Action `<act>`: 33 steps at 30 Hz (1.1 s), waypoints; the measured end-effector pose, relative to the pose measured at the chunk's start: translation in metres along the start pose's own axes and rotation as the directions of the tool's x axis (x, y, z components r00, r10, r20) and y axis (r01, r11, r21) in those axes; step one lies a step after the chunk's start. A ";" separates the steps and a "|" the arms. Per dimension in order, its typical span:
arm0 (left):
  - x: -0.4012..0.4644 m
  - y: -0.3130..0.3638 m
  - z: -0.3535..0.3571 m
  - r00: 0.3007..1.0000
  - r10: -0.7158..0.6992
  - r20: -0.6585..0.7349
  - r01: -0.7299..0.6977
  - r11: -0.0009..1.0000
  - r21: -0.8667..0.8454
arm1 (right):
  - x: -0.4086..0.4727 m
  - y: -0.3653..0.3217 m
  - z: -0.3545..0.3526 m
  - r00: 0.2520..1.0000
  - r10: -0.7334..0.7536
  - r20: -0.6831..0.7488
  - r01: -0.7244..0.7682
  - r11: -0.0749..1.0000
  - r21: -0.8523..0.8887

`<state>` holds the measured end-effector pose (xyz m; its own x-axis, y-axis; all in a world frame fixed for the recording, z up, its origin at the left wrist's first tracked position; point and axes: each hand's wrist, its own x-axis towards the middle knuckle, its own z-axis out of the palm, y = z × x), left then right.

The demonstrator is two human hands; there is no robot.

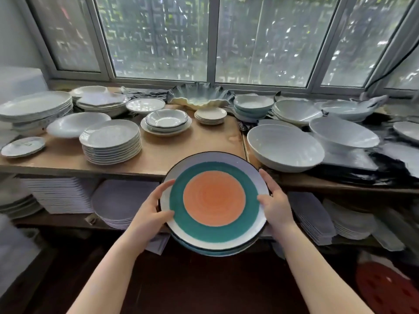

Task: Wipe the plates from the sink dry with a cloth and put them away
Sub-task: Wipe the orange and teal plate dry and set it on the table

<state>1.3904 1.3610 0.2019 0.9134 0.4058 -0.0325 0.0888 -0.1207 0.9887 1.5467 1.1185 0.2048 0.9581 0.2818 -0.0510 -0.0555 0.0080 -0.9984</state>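
Note:
I hold a small stack of round plates (pixel 214 198) in front of the wooden shelf (pixel 163 152). The top plate has an orange middle, a teal ring, a white border and a dark rim; the edge of a second plate shows under it. My left hand (pixel 150 210) grips the stack's left rim, thumb on top. My right hand (pixel 275 203) grips the right rim the same way. The stack hangs level just before the shelf's front edge. No cloth or sink is in view.
The shelf top carries a stack of white plates (pixel 112 143) at left, nested dark-rimmed bowls (pixel 166 121), a ruffled dish (pixel 201 96) and large white bowls (pixel 285 148) at right. A lower shelf (pixel 68 220) holds more plate stacks. A red stool (pixel 385 288) stands at lower right.

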 end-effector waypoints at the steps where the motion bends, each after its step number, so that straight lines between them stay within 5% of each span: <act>1: 0.023 0.000 -0.003 1.000 -0.016 -0.006 0.016 1.000 0.006 | 0.024 -0.001 0.006 1.000 0.012 0.016 -0.012 1.000 0.005; 16: 0.392 -0.031 -0.037 0.962 -0.235 0.136 0.236 0.972 0.009 | 0.333 0.058 0.092 0.983 0.057 -0.174 -0.066 0.997 -0.046; 33: 0.570 -0.101 -0.017 0.906 -0.392 0.162 0.382 0.920 0.089 | 0.485 0.117 0.114 0.920 0.261 -0.291 -0.293 0.953 -0.074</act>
<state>1.8954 1.6199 0.0857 0.8569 0.2680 -0.4404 0.4659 -0.0366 0.8841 1.9730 1.3658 0.0656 0.9492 -0.0178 -0.3141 -0.3133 -0.1457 -0.9384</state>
